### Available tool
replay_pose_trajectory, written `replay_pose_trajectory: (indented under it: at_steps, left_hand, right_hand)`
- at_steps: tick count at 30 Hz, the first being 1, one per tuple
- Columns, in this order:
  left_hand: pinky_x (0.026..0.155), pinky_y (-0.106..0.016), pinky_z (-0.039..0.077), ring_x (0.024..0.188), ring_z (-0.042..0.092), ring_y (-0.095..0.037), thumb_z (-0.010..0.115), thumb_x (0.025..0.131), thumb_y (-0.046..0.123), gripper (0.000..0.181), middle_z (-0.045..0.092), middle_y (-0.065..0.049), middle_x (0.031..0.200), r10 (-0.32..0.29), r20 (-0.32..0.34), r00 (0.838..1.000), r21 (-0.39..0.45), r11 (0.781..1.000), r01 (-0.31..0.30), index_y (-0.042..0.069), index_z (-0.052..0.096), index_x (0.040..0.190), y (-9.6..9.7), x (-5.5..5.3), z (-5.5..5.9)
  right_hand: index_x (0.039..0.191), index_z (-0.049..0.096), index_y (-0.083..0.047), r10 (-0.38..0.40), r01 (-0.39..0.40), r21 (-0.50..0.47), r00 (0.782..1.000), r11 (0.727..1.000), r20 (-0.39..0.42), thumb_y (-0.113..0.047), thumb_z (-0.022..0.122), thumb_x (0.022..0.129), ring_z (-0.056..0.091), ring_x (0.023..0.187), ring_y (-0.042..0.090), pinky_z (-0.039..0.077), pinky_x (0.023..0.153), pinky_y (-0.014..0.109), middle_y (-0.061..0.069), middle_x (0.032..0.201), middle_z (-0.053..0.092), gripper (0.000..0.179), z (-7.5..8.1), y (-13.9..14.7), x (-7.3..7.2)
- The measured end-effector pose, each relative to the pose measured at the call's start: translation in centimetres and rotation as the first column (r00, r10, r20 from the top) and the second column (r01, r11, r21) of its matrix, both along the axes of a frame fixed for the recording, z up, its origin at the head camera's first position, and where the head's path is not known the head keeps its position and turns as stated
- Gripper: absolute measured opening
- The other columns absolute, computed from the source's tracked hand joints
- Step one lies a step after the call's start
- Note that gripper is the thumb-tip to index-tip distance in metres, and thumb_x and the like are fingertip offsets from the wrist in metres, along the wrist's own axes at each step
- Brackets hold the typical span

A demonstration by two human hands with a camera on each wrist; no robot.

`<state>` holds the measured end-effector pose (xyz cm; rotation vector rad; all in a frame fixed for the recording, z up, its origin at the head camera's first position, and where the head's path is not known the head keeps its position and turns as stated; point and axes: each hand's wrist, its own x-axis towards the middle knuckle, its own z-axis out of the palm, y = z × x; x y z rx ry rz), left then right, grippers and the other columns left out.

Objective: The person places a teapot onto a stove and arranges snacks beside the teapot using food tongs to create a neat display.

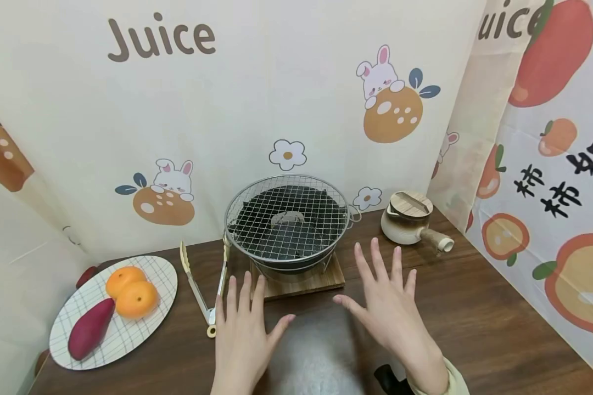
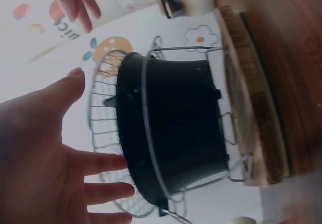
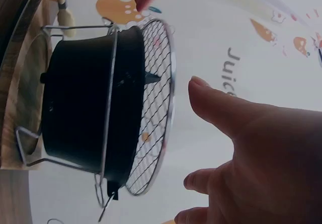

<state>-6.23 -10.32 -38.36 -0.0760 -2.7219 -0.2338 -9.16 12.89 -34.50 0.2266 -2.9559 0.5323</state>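
A round black tabletop grill (image 1: 296, 266) with a wire mesh grate (image 1: 286, 219) on top stands on a wooden board (image 1: 301, 285). My left hand (image 1: 244, 329) is held in front of it with fingers spread, holding nothing. To the right, my right hand (image 1: 392, 304) is likewise spread, palm toward the grill, and holds nothing. Both wrist views show the grill's dark side and wire stand, with the left hand (image 2: 50, 153) and right hand (image 3: 251, 153) near the grate. Whether any fingertip touches it I cannot tell.
Tongs (image 1: 197, 296) lie left of the grill. Farther left, an oval checked plate (image 1: 155, 269) bears two oranges (image 1: 136, 299) and a purple sweet potato (image 1: 91, 329). A small lidded pot (image 1: 405, 219) with a side handle stands at the back right. A black object (image 1: 390, 379) shows by the right wrist.
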Motion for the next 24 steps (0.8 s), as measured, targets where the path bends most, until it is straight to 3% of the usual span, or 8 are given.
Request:
replay_pose_trajectory:
  at_steps: [8,13,24]
  left_hand:
    - [0.109,-0.061,0.036,0.139,0.043,-0.040,0.060,0.084,0.065,0.081,0.052,-0.016,0.146,0.020,0.101,0.995,0.033,0.999,-0.023,0.008,0.051,0.140,-0.3,-1.3,-1.3]
    - [0.109,-0.061,0.036,0.140,0.043,-0.039,0.056,0.086,0.067,0.081,0.051,-0.016,0.147,0.012,0.157,0.988,0.050,0.999,-0.020,0.007,0.051,0.140,-0.1,-2.2,-2.1]
    - [0.105,-0.060,0.041,0.134,0.049,-0.040,0.058,0.089,0.059,0.070,0.057,-0.018,0.140,0.002,0.117,0.993,0.059,0.998,-0.009,0.006,0.056,0.134,-0.5,-3.3,-3.7]
  right_hand:
    - [0.158,0.019,-0.017,-0.032,0.033,0.013,0.999,0.999,-0.031,-0.061,0.058,0.089,0.010,0.146,0.060,0.017,0.104,0.083,0.021,0.165,0.011,0.091,-0.3,0.9,-1.0]
    - [0.158,0.017,-0.017,-0.060,0.060,-0.006,0.998,0.998,0.001,-0.060,0.058,0.090,0.007,0.146,0.060,0.013,0.104,0.083,0.022,0.165,0.010,0.091,-0.7,1.6,-1.8]
    - [0.156,0.024,-0.013,-0.102,0.110,0.089,0.991,0.990,-0.085,-0.054,0.061,0.091,0.017,0.142,0.062,0.021,0.102,0.082,0.026,0.160,0.024,0.085,-1.7,3.1,-3.4]
